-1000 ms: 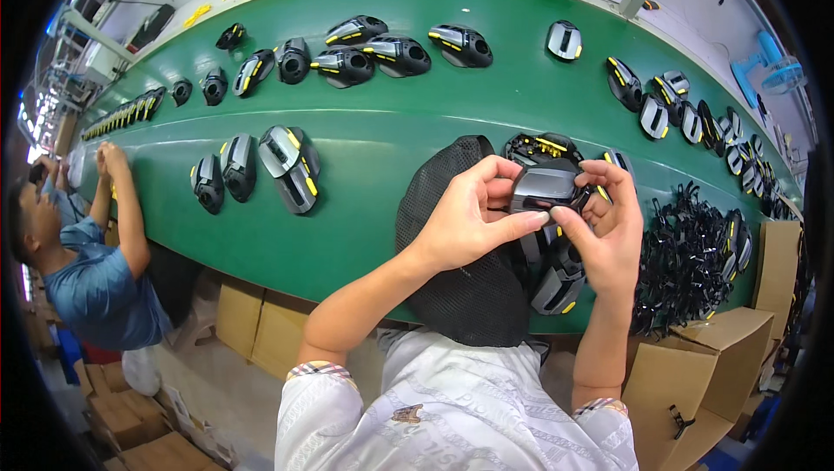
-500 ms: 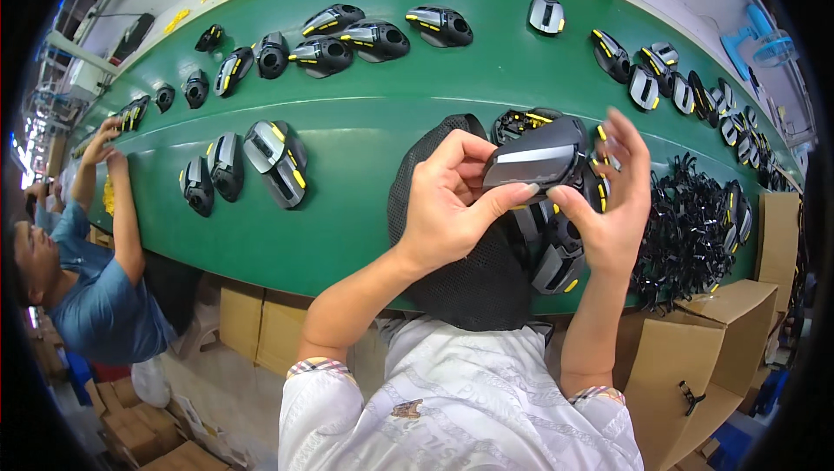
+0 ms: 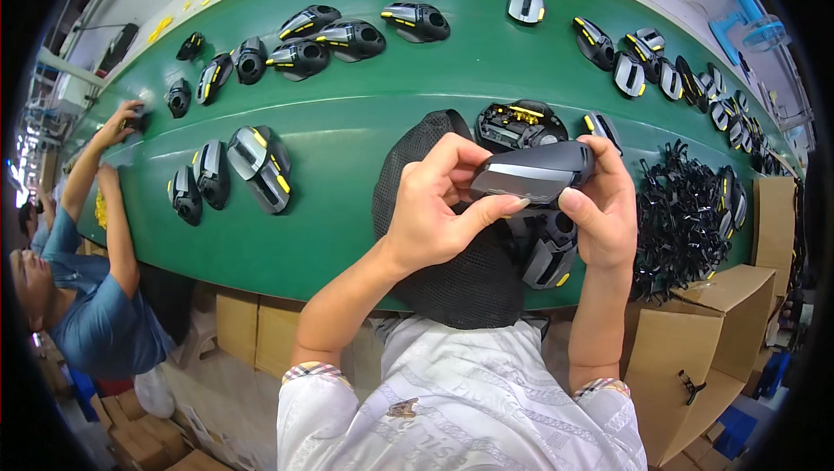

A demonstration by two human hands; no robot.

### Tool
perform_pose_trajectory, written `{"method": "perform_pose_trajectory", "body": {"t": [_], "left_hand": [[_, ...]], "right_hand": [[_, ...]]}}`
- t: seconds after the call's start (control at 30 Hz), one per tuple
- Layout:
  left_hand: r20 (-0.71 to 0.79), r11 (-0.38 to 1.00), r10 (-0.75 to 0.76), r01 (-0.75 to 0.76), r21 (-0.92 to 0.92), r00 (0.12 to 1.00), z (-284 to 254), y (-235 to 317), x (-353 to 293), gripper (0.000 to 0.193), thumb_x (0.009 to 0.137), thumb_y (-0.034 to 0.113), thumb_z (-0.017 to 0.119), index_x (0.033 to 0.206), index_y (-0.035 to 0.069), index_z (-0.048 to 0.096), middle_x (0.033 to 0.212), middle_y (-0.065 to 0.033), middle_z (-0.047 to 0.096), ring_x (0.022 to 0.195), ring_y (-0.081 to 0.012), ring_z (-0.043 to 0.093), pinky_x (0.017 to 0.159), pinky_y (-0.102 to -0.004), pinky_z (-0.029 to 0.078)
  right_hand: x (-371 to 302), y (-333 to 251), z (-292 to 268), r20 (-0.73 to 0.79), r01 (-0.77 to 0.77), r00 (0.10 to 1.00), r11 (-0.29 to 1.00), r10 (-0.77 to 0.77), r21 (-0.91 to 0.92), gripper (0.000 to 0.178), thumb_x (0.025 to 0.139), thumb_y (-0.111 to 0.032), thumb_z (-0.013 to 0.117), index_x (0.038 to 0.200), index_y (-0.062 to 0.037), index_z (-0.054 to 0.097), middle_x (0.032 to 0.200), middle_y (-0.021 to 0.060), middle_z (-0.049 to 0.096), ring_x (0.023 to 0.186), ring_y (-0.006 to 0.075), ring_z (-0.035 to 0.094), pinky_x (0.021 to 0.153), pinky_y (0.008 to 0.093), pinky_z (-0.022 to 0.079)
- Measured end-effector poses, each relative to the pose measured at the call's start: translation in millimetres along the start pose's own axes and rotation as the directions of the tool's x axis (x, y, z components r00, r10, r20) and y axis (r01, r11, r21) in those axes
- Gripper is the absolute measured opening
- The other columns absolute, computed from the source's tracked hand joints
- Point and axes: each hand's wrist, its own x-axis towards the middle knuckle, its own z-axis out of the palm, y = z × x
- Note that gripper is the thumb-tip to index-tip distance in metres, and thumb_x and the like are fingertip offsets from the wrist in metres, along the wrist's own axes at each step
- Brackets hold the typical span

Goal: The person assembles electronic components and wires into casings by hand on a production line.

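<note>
A dark plastic shell (image 3: 532, 167) with a silver-grey side panel is held up between both hands. My left hand (image 3: 434, 206) grips its left end between thumb and fingers. At its right end, my right hand (image 3: 608, 215) closes around it, thumb along the near edge. Just behind lies an open black housing (image 3: 521, 123) with yellow parts inside. A grey and black shell with a yellow tab (image 3: 549, 254) lies beneath the hands, partly hidden. Under my left forearm, a black mesh piece (image 3: 452, 271) covers part of the view.
Several grey, black and yellow shells (image 3: 352, 39) stand along the green table (image 3: 347, 141). A heap of black strap-like parts (image 3: 682, 228) lies at the right, above an open cardboard box (image 3: 686, 358). At the far left, a co-worker in blue (image 3: 109, 315) reaches over the table.
My right hand's fingers have come in from spread to close on the shell's right end. The shell has turned to lie more level. At the left, the co-worker's hand has shifted.
</note>
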Motion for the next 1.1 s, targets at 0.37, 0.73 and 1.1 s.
{"method": "perform_pose_trajectory", "body": {"t": [0.37,0.73,1.1], "left_hand": [[0.049,0.986,0.16,-0.162,0.039,0.986,4,-9,-5,0.033,0.071,-0.001,0.074,0.091,-0.002,0.047,0.086,-0.0117,0.063,0.082,-0.015,0.064,0.072,-0.0261,0.052],[0.118,0.781,-0.257,0.278,-0.559,0.959,2,-14,11,0.025,0.082,0.006,0.065,0.097,0.004,0.045,0.09,-0.0082,0.062,0.08,-0.0102,0.061,0.068,-0.0224,0.051],[-0.122,0.974,-0.218,0.224,0.037,0.968,-91,-41,145,0.035,0.083,0.022,0.065,0.103,-0.003,0.052,0.091,-0.0097,0.06,0.08,-0.0123,0.061,0.063,-0.0262,0.054]], "right_hand": [[-13,-3,-5,-0.029,0.012,1.0,0.999,-0.011,0.034,0.049,0.074,-0.017,0.073,0.11,0.0004,0.045,0.101,0.0053,0.051,0.091,0.0102,0.049,0.081,0.0241,0.04],[-15,-5,-11,0.028,0.104,0.995,0.977,-0.1,-0.188,0.066,0.066,-0.005,0.077,0.124,-0.0005,0.047,0.095,0.0024,0.051,0.084,0.0075,0.052,0.071,0.0219,0.049],[-26,-45,-152,-0.31,-0.17,0.882,0.374,-0.355,-0.912,0.026,0.07,-0.014,0.07,0.094,-0.0058,0.064,0.094,0.0104,0.065,0.079,0.0223,0.062,0.072,0.0343,0.048]]}}
